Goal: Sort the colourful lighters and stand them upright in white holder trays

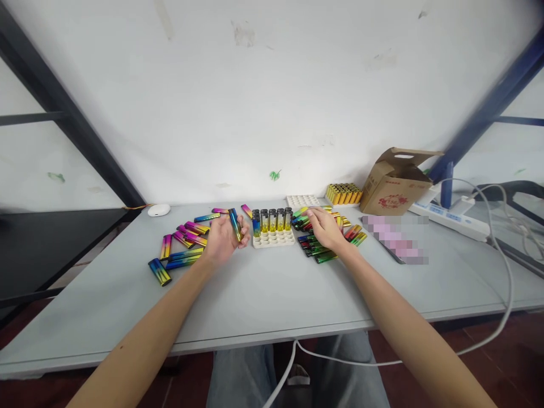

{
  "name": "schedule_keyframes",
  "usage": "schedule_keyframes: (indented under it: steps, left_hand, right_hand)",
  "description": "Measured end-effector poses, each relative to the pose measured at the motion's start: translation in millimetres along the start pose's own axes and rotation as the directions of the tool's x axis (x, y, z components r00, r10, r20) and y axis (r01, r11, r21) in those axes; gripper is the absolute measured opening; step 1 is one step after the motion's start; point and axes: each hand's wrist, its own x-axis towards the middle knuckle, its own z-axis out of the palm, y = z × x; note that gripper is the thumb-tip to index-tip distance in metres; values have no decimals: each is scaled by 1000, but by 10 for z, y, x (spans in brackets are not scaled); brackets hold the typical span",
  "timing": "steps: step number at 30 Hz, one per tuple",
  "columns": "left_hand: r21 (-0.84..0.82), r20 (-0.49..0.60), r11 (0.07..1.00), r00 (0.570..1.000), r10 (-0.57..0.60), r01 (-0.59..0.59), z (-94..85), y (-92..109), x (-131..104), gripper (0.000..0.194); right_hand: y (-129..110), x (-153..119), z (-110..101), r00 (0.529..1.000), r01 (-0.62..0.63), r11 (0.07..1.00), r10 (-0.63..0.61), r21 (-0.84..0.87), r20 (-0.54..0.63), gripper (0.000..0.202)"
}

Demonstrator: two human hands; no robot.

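Note:
My left hand (227, 235) is closed around a blue-and-gold metallic sleeve (235, 225), just left of a white tray (274, 242). Black-topped lighters (276, 221) stand upright in the tray's back rows, while its front holes show bare. Over a pile of lighters (317, 249) in green, red and blue, to the right of the tray, rests my right hand (325, 226); its fingertips reach into the pile, and what they hold is hidden. Pink, yellow and blue metallic sleeves (182, 258) lie scattered to the left of my left hand.
A second white tray (303, 200) lies by the wall, beside a block of upright gold lighters (344, 194). An open cardboard box (393, 187), a blurred pink item (395, 238), a power strip (450, 218) and cables are on the right. A white case (158, 210) sits back left.

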Motion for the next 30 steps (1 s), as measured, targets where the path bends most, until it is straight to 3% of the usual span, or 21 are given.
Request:
schedule_keyframes:
  steps: [6, 11, 18, 21, 24, 30]
  left_hand:
    - [89, -14, 994, 998, 68, -67, 68, -49, -6, 21]
    - [186, -14, 981, 998, 65, -61, 76, -105, 8, 25]
    - [276, 97, 961, 995, -27, -1, 69, -166, 8, 33]
    - [371, 124, 929, 990, -62, 12, 77, -174, -5, 35]
    - [455, 148, 890, 987, -59, -15, 73, -192, -12, 35]
    - [526, 151, 849, 988, -36, -50, 101, -213, -15, 35]
  right_hand:
    - [-56, -5, -16, 991, 35, 999, -35, 0, -126, 46]
    - [-293, 48, 55, 973, 142, 975, -106, 168, -207, 41]
    - [-833, 232, 330, 969, 248, 912, -232, 326, -86, 26]
    - [-937, 216, 419, 977, 204, 917, -214, 343, -11, 23]
    - [-945, 164, 459, 993, 98, 904, -119, 416, 23, 23]
    - [-883, 167, 440, 990, -112, 798, 35, 592, 139, 25]
